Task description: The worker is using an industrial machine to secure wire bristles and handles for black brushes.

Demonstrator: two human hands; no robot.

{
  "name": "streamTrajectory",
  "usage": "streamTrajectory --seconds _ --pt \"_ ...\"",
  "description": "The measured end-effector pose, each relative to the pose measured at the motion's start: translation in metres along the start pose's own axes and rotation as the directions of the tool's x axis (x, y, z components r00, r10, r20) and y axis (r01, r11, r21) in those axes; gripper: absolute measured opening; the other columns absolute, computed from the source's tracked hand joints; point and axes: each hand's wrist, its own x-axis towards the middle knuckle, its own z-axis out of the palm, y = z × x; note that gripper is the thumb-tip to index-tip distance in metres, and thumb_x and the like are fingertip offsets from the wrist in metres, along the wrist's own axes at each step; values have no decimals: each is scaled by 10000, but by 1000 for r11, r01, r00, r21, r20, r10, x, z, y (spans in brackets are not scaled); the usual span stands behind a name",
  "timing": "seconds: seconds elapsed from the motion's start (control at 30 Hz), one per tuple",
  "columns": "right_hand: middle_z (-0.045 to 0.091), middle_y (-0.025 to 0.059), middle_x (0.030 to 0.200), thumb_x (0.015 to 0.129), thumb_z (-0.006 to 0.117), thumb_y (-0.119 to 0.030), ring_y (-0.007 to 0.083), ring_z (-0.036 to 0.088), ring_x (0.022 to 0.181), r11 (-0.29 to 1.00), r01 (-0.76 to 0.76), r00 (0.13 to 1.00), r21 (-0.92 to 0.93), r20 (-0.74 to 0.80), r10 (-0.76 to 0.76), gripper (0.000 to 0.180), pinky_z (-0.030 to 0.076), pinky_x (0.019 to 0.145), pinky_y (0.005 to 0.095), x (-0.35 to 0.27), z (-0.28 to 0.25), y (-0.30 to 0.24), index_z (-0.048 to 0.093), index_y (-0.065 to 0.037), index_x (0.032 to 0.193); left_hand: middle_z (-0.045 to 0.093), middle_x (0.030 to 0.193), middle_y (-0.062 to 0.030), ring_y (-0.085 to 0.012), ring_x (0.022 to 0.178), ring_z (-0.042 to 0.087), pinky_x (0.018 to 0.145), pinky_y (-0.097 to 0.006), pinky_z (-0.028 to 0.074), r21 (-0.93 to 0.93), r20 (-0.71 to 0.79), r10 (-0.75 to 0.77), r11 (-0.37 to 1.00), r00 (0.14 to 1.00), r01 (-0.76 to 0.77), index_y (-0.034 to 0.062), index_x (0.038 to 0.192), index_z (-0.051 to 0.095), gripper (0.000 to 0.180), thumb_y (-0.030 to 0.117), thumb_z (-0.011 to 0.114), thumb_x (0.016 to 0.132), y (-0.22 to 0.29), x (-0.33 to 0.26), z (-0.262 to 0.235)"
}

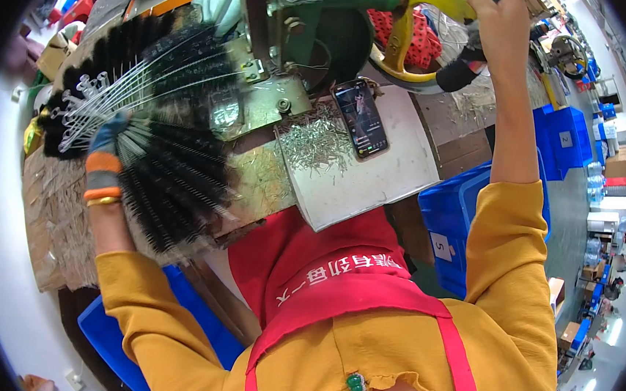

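Many together: clasping black brushes [175,177] in left hand [107,153]; touching yellow handwheel [443,0] with right hand [501,26], cannot tell if gripping.

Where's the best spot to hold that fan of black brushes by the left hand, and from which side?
Probably by the bare silver stems, coming from the person's left, where the gloved left hand is. The stems converge there into a narrow bundle, while the black bristles spread out to the right and toward the person, likely giving a looser hold.
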Motion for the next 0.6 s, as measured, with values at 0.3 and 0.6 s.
streamTrajectory --seconds 0.3,0.6 --pt "556 129 832 712 610 -112 225 544 753 918 -143 960 369 -175 220 399 432 739 315 -85 22 -12 434 35 1039 620 971 -46 -151 746 587 687 -292 503 303 -36 76 951 996 -62 35 1042 606 339 305 619 838 4 21 -74" --pt "543 79 845 756 613 -77 134 521 750 873 -138 958 467 -160 237 417 433 718 273 -97 36 28 388 23 1093 641 932 -111 -199 747 633 664 -309 540 -256 -79 138 955 987 -153 -6 1008 596 281 189 648 812 23 -57 -20"
